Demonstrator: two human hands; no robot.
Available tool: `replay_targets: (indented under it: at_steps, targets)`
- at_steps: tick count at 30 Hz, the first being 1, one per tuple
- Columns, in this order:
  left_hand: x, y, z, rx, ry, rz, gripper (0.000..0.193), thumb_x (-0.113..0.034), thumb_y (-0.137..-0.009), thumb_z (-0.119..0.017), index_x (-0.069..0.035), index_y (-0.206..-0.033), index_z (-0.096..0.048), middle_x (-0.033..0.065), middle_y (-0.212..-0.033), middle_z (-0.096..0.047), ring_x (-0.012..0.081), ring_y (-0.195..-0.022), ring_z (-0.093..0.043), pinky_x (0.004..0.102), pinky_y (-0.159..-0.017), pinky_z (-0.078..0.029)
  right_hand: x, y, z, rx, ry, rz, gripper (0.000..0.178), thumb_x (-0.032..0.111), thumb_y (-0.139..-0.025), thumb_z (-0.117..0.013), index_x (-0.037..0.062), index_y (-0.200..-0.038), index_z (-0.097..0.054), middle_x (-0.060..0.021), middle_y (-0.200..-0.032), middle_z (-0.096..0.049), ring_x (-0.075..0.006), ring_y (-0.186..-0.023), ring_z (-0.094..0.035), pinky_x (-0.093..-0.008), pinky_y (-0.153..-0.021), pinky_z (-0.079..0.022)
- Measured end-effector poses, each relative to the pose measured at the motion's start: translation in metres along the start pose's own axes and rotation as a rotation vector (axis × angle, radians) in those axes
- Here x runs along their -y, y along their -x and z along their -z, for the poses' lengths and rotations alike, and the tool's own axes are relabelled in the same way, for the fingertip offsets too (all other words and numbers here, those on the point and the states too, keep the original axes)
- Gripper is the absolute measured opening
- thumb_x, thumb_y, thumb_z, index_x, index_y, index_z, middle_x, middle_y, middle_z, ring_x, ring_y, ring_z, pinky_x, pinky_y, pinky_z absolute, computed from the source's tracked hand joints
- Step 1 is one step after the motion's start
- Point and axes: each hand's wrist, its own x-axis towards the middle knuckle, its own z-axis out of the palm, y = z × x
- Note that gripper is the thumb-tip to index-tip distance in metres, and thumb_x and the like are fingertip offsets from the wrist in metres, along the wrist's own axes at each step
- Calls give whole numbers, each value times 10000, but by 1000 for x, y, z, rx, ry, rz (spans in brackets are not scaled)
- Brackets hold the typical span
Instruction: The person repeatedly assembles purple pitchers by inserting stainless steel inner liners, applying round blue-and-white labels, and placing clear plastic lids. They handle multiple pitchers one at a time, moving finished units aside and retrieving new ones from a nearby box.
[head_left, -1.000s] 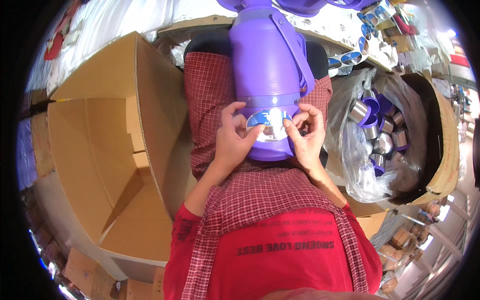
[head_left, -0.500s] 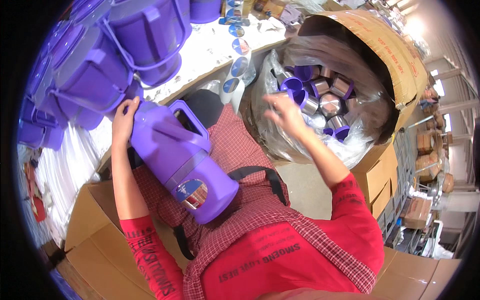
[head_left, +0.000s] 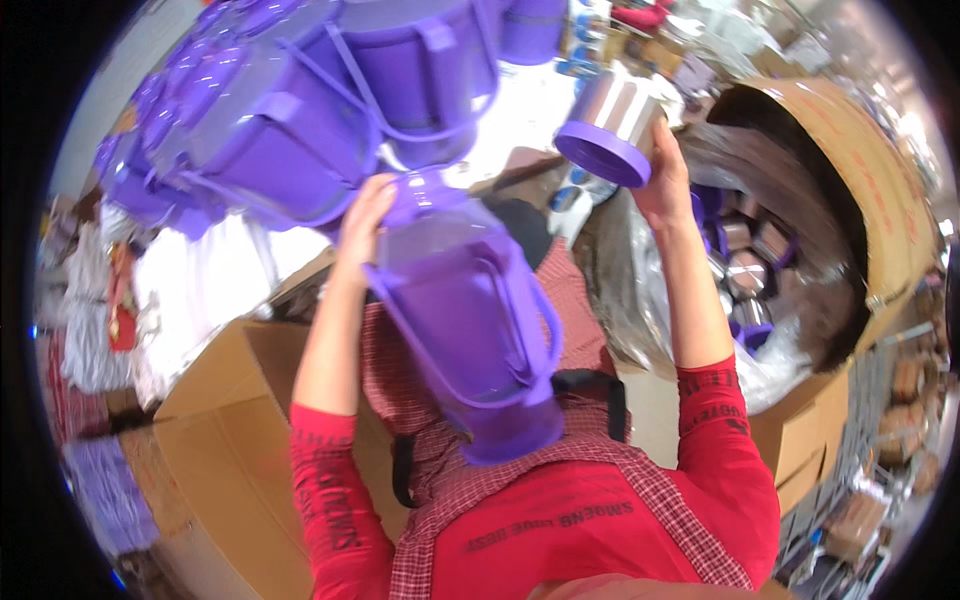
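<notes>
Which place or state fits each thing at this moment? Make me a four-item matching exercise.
Things
1. silver cup with purple rim
2. purple flask
3. plastic-lined carton
4. left hand

Places or states
A. at the flask's far end
B. held in the right hand
C. containing more cups
D. on the lap

Pairs: 1-B, 2-D, 3-C, 4-A

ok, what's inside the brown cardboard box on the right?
Silver metal cups with purple rims, jumbled in a clear plastic liner. Anything beneath those visible cups, and the bottom of the brown cardboard box, is covered.
</notes>
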Motion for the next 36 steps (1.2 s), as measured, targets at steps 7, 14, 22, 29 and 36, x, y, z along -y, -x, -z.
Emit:
replay_targets:
  at_steps: [7, 14, 22, 29, 36]
  targets:
    - [-33, 16, -39, 79, 335, -104, 1003, -641, -880, -518, -58, -1546, -47, 157, -1579, -161, 266, -1427, -232, 369, -1158, -205, -71, -14, -134, 509, 125, -112, 625, 455, -854, -665, 11, -1266, -511, -110, -1133, -570, -181, -1029, -552, -298, -913, -432]
    - [-37, 8, -29, 47, 64, -315, 922, -423, -855, -672, -17, -1514, -171, 168, -1493, -288, 267, -1382, -292, 341, -1131, -223, -80, -13, -155, 525, 59, 0, 664, 521, -809, -684, 23, -1215, -519, -140, -1246, -557, -228, -1137, -542, -341, -978, -432]
    - [-26, 19, -42, -3, 244, -268, 909, -340, -775, -787, -21, -1458, -280, 142, -1375, -402, 224, -1271, -409, 338, -1070, -304, -81, -1, -144, 516, 147, 42, 643, 536, -810, -679, 15, -1167, -556, -146, -1224, -580, -232, -1129, -559, -348, -978, -442]
    - [-47, 43, -52, 22, 269, -315, 849, -227, -783, -759, -29, -1460, -286, 134, -1373, -414, 220, -1266, -418, 337, -1066, -312, -53, 22, -155, 508, 192, 171, 653, 539, -800, -681, -1, -1154, -578, -148, -1224, -591, -232, -1116, -569, -349, -983, -434]
    - [-66, 71, -54, 8, 243, -403, 844, -215, -779, -759, -41, -1459, -290, 139, -1423, -392, 224, -1306, -397, 330, -1093, -291, -38, 42, -167, 542, 216, 257, 668, 545, -776, -688, -9, -1139, -601, -159, -1205, -605, -240, -1122, -567, -355, -981, -426]
